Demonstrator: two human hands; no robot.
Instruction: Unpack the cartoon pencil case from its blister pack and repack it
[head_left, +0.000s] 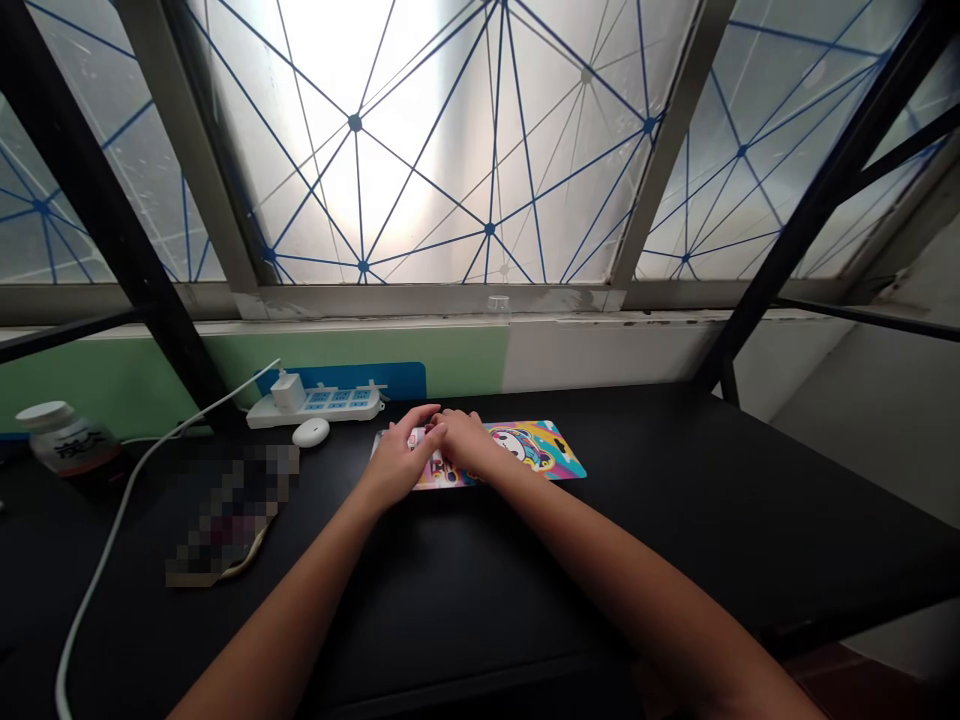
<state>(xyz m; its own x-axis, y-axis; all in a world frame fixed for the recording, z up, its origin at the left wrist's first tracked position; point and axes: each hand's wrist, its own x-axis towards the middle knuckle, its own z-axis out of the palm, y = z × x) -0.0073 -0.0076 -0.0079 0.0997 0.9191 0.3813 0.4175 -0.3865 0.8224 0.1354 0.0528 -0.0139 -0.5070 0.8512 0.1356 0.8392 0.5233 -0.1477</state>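
Note:
A flat, brightly coloured card pack [551,452] with a cartoon bear-like face lies on the black table, a hang hole near its right end. My left hand [405,455] is over the pack's left part, thumb and fingers bent round it. Close beside it, touching or nearly so, my right hand [465,442] bears on the pack's middle with curled fingers. Its fingertips are hidden from me, and so is most of the pack's left half.
A white power strip [337,403] with a plugged-in charger [287,392] stands at the back left. In front are a round white case [311,432] and a blurred flat item [232,520]. A white cable [112,540] runs past a jar [67,440]. Black frame bars [795,220] slant at both sides.

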